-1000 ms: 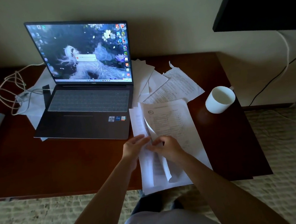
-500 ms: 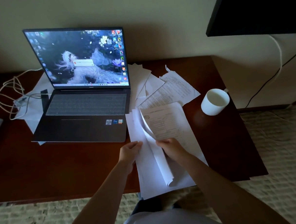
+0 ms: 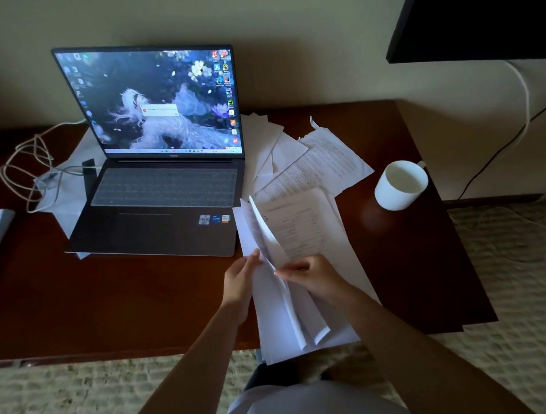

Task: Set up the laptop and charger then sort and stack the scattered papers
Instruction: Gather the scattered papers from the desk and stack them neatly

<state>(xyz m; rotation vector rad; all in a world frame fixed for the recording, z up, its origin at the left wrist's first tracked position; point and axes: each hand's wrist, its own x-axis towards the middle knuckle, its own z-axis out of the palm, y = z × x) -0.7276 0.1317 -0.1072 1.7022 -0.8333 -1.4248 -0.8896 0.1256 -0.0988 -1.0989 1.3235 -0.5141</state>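
Dark red-brown wooden desk (image 3: pixel 142 300) against a pale wall, above a woven beige carpet (image 3: pixel 511 255). An open laptop (image 3: pixel 160 188), screen lit, stands at rear left; its white charger cable (image 3: pixel 26 166) coils just beside it. Loose papers (image 3: pixel 320 161) fan out to the laptop's right; a white mug (image 3: pixel 401 185) stands near the right edge. At the front edge, the left hand (image 3: pixel 239 280) pinches a lifted, curling sheet (image 3: pixel 264 236) of the paper stack (image 3: pixel 304 301); the right hand (image 3: pixel 315 276), fingers curled, grips the adjacent sheets.
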